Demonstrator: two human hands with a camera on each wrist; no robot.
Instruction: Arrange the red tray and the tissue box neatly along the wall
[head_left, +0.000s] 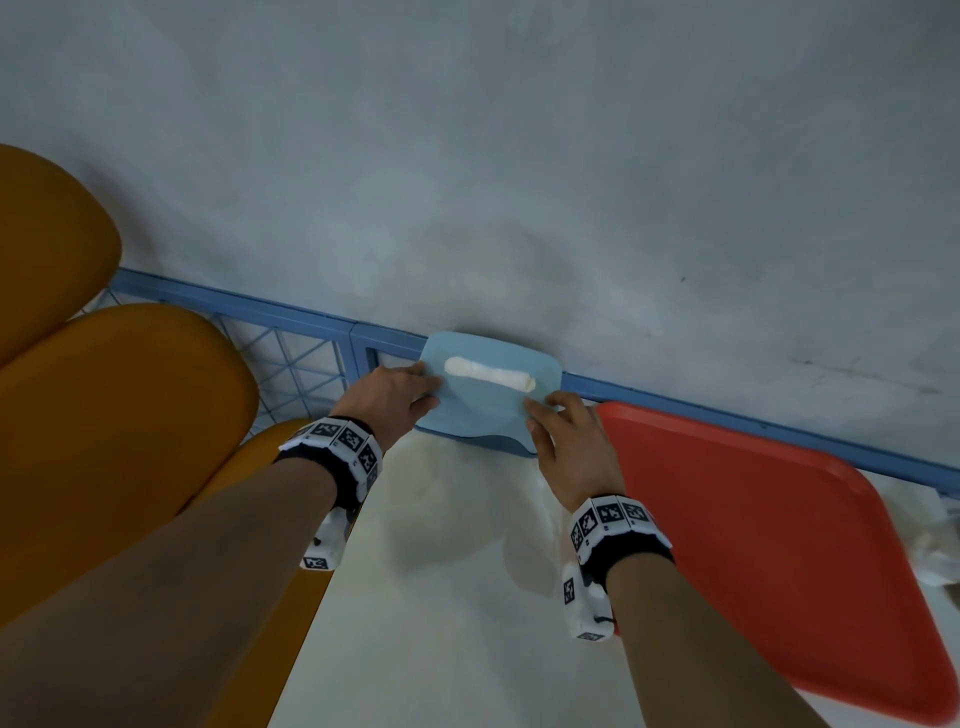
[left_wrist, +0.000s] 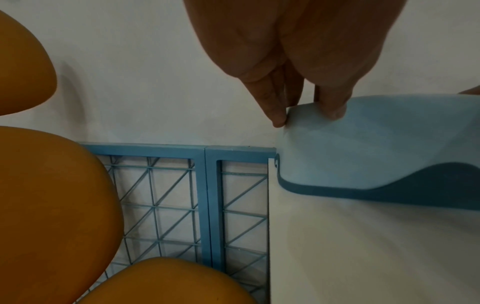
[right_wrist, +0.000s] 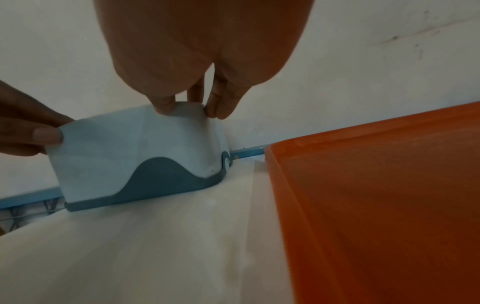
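Note:
A light blue tissue box (head_left: 488, 400) with a dark blue base and white tissue in its top slot stands on the white table against the wall. My left hand (head_left: 400, 397) grips its left end, thumb on the near face and fingers on the far side (left_wrist: 279, 115). My right hand (head_left: 561, 441) grips its right end the same way (right_wrist: 187, 105). The red tray (head_left: 769, 535) lies flat on the table just right of the box (right_wrist: 145, 148), its far edge near the wall. A narrow gap separates the tray (right_wrist: 376, 195) from the box.
A grey-white wall (head_left: 519, 182) rises behind the table. A blue rail (head_left: 779, 431) runs along its foot, with blue wire mesh (left_wrist: 161, 205) at the left. Orange chair seats (head_left: 104, 426) stand left of the table. White crumpled material (head_left: 930, 545) lies beyond the tray's right edge.

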